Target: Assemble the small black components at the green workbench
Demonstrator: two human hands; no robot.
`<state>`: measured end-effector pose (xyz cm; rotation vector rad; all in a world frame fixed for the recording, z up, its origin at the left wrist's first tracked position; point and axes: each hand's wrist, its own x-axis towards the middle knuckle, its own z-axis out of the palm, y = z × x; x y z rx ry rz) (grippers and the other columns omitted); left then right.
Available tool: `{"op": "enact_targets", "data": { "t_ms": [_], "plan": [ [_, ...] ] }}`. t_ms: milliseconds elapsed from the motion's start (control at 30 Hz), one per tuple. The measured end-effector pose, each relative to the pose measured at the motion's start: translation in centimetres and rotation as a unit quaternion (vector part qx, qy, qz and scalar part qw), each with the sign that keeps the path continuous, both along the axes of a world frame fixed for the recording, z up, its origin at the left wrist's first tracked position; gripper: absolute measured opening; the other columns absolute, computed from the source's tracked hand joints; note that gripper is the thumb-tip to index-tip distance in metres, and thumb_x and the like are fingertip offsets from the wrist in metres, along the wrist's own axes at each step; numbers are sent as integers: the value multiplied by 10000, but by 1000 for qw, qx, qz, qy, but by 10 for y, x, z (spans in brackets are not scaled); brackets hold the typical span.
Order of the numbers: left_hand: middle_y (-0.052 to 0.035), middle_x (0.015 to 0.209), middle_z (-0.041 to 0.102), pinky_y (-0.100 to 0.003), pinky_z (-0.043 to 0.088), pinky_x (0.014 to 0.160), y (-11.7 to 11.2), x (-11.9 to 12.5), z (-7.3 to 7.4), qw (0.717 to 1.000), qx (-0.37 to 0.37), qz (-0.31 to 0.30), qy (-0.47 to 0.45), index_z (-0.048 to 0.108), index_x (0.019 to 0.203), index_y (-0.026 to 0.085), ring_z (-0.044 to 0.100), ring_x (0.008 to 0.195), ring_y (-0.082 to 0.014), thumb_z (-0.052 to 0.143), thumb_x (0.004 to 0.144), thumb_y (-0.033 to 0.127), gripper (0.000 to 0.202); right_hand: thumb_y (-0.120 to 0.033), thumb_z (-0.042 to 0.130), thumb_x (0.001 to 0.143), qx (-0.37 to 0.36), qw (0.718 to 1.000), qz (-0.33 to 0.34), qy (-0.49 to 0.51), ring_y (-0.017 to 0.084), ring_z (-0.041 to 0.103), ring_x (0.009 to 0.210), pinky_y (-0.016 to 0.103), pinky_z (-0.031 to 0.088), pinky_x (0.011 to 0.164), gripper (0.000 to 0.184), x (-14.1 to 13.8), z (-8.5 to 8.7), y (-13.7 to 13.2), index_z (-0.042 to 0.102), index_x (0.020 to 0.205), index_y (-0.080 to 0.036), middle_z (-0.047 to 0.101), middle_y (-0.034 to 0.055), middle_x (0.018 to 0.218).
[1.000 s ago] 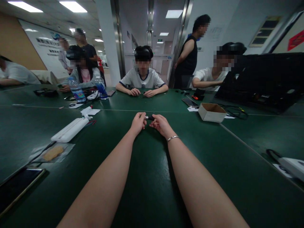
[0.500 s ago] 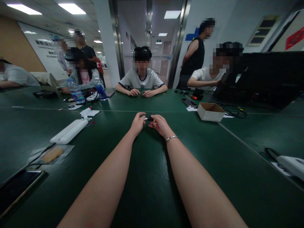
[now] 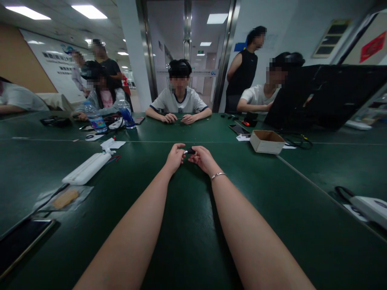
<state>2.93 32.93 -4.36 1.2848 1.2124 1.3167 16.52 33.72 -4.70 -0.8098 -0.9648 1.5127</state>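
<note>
Above the green table, my two hands meet around a small black object with a shiny silver end; it is too small to name more exactly. The fingers of my left hand close on its silver end. My right hand, with a bracelet at the wrist, pinches the black end between thumb and fingers. The object lies roughly level, and fingertips hide part of it.
To the left are a white power strip, a plastic bag and a phone. A small open box and black monitors stand to the right. Across the table sits a person; bottles stand further left.
Both hands keep their hold on the black object with almost no movement. The view has shifted slightly, and the black monitors at the right have changed angle.
</note>
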Motion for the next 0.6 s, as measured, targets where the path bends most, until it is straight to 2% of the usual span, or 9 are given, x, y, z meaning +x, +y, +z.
{"op": "enact_targets", "data": {
  "t_ms": [133,233,367,500,600],
  "plan": [
    [45,571,461,-179,337,409,0,0,1,1000,-7,7,-1,554,1030,167,399,435,-82,431,850,237,229,-245,724,793,-2,1000,2,-1,62,442,369,264,582,581,229,0,-1,0,505,762,-188,493,-75,499],
    [33,654,510,-176,362,428,-1,1,1,1000,2,12,4,557,1034,177,448,481,-78,509,800,200,240,-239,717,799,6,1000,5,-1,62,442,367,264,580,582,224,1,1,0,503,759,-187,493,-76,499],
    [33,609,495,-186,332,413,0,1,0,1000,-7,3,0,571,1001,166,411,442,-78,497,849,329,235,-191,667,820,-6,1000,-3,-1,62,450,369,251,574,568,163,0,2,0,516,762,-177,500,-68,497],
    [54,588,454,-173,317,410,0,1,0,1000,-4,-10,0,556,1052,175,397,438,-72,512,813,239,251,-174,643,825,-13,1000,-6,-1,65,469,383,244,576,566,135,0,1,0,521,765,-173,515,-58,503],
    [51,584,448,-179,290,390,0,1,1,1000,-12,-13,-5,548,1051,162,362,415,-71,443,853,260,244,-180,646,823,-4,1000,-1,-4,60,455,366,247,578,565,135,0,1,0,518,779,-172,513,-64,507]
  ]
}}
